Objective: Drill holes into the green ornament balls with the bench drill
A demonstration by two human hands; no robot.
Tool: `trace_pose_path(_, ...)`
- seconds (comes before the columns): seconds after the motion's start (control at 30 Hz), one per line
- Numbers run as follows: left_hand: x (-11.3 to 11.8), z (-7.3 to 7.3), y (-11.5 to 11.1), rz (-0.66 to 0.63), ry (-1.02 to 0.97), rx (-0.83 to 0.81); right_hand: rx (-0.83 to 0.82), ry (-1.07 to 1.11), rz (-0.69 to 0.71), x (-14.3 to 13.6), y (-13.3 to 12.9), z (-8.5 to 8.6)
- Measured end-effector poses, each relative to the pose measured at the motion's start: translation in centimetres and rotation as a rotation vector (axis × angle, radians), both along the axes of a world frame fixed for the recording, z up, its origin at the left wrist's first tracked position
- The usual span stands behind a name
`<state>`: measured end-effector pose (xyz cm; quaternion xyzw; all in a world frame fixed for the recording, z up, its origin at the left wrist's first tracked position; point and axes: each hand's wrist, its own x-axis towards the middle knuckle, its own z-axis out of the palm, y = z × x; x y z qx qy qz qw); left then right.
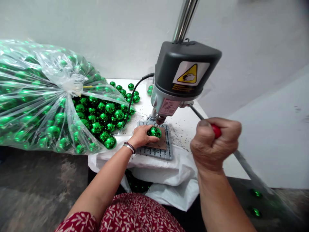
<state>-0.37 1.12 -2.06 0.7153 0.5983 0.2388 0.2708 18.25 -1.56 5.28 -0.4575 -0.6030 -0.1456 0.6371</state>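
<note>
Left hand (142,136): thumb and fingers closed about a glossy green ball (154,132), steadying it over the brown board (163,144) on the slotted grey base plate (166,156) of a bench drill press (187,69). Ball sits directly under the drill chuck (160,120); whether the bit has entered it cannot be told. Right hand (213,143): fist wrapped around the red knob (216,130) of the feed lever (196,111). Dark shavings (178,131) scattered on plate and white tabletop (238,166). At left, a knotted clear plastic bag (72,85) bulges with similar balls; several lie loose behind, near the black cord (136,87).
</note>
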Motion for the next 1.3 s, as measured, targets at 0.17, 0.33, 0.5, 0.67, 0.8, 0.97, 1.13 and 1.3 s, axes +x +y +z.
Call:
trace_pose_path(0.17, 0.2, 0.3, -0.1, 0.019, -0.003, -0.005, 0.032, 0.044, 0.019, -0.4, 0.5, 1.3)
trace_pose_path(0.33, 0.5, 0.1, -0.9, 0.003, -0.078, 0.059, -0.189, 0.13, 0.05, -0.7, 2.6, 7.4)
trace_pose_path(0.5, -0.4, 0.2, -3.6, -0.039, -0.174, 0.107, -0.31, 0.158, 0.008, -1.0, 3.1, 9.5)
trace_pose_path(0.67, -2.0, 1.2, -7.8, -0.173, -0.153, 0.04, -0.265, 0.143, 0.066, -1.1, 2.5, 8.8)
trace_pose_path(0.8, -3.1, 1.5, -10.6, -0.307, -0.06, -0.096, -0.298, 0.177, 0.07, -1.1, 2.4, 8.9)
trace_pose_path(0.97, -4.3, 2.8, -11.9, -0.229, 0.179, -0.043, -0.322, 0.166, 0.074, -0.9, 2.3, 8.7)
trace_pose_path(1.13, -7.1, 5.0, -12.0, 0.187, 0.707, 0.117, -0.266, 0.133, 0.064, -0.6, 2.6, 7.9)
trace_pose_path(1.3, -9.3, 3.9, -12.5, 0.273, 0.901, 0.072, -0.266, 0.107, 0.059, -0.5, 2.5, 7.5)
